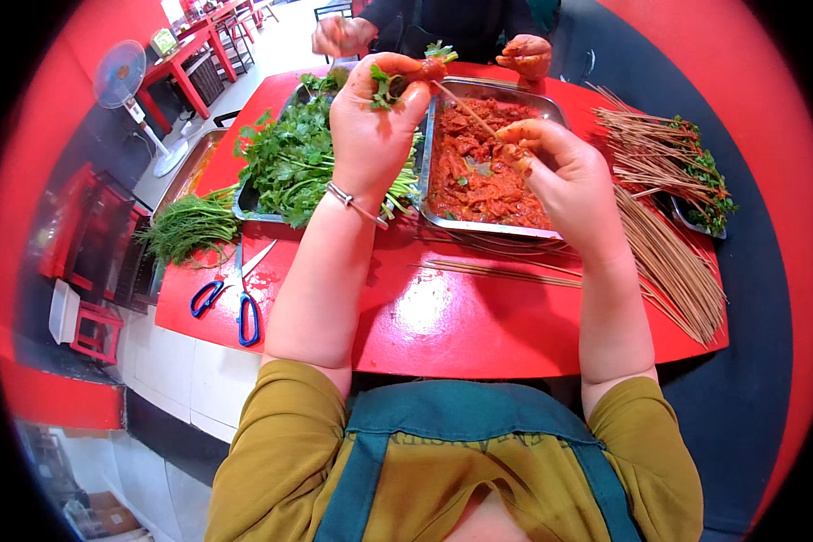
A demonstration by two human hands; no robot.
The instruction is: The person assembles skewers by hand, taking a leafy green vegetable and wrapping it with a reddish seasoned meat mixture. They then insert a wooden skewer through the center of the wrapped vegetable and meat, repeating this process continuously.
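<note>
My left hand [379,112], raised above the trays, pinches a piece of red marinated meat [433,69] wrapped with cilantro [382,88]. In my right hand [559,169] is a thin wooden skewer [473,114], its far end at the meat. Below the hands, a metal tray [494,229] holds red-sauced meat slices [477,186]. Left of it, a second metal tray [264,217] is heaped with cilantro [291,156]. Loose bare skewers [505,272] lie on the red table in front of the meat tray. Red sauce stains the fingers of both hands.
Blue-handled scissors [247,315] lie spread at the table's left, beside thin green herbs [193,223]. At right are a bundle of skewers [677,271] and a pile of filled skewers [650,149] on a tray. Across the table stands a person, both hands [525,55] visible. A fan [120,78] stands behind left.
</note>
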